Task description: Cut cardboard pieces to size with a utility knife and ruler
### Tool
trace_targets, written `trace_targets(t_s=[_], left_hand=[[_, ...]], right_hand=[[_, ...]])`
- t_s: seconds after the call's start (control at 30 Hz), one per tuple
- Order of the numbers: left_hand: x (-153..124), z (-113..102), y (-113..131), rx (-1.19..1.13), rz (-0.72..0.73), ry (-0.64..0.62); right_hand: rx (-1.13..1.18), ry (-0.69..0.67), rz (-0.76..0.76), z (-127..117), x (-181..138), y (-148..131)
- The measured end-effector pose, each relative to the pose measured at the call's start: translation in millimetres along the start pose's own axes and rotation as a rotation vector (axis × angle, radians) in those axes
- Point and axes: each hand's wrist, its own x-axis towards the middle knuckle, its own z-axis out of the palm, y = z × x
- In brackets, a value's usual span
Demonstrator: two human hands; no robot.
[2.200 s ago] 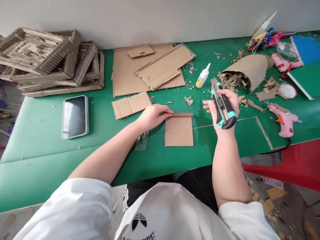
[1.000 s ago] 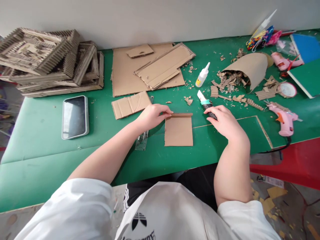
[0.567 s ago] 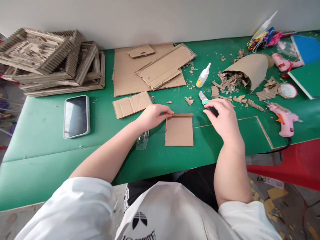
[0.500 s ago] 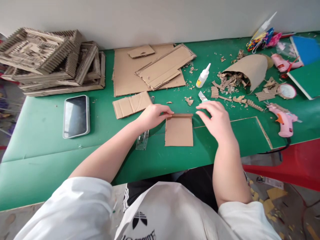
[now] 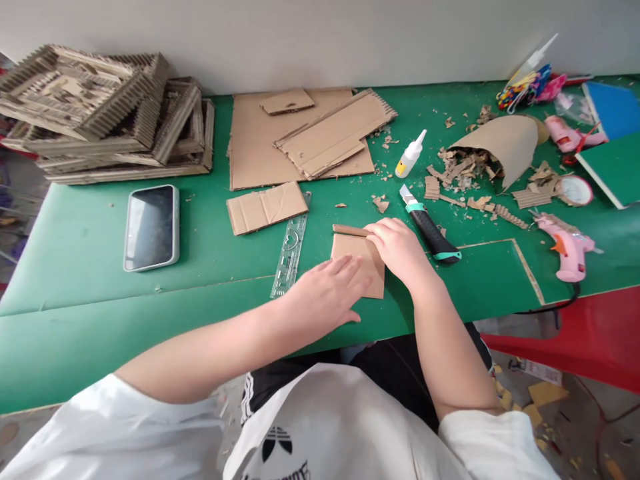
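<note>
A small square of cardboard lies on the table in front of me. Along its far edge runs a narrow cardboard strip, slightly askew to the square. My right hand has its fingers closed over the strip's right end, which they hide. My left hand lies flat with fingers spread over the square's near left part. Just right of my right hand rests a utility knife with a black and mint handle, blade out. A clear ruler lies left of the square.
Behind are a creased cardboard piece, larger cardboard sheets and a glue bottle. Cardboard scraps and a pink glue gun lie right. At left are a phone and stacked corrugated frames.
My right hand has left the utility knife and moved left onto the strip. My left hand has let go of the strip's left end and slid nearer, flat over the square.
</note>
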Motion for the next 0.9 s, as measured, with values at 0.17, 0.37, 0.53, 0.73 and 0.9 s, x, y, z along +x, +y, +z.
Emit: trace_targets(t_s=[0.17, 0.37, 0.53, 0.73, 0.9], left_hand=[[2.3, 38.9, 10.1, 0.058, 0.001, 0.063], [3.8, 40.1, 6.5, 0.091, -0.015, 0.075], [3.2, 42.6, 9.6, 0.087, 0.002, 0.103], [3.0, 41.4, 9.4, 0.087, 0.000, 0.095], [2.0, 40.1, 2.5, 0.066, 0.016, 0.108]], right_hand=[[0.024, 0.000, 0.000, 1.1, 0.0, 1.5], [0.019, 0.015, -0.009, 0.4, -1.4, 2.8], [0.005, 0.008, -0.014, 0.7, -0.8, 3.3], [0.003, 0.006, 0.001, -0.3, 0.0, 1.9], [0.021, 0.015, 0.005, -0.6, -0.3, 3.0]])
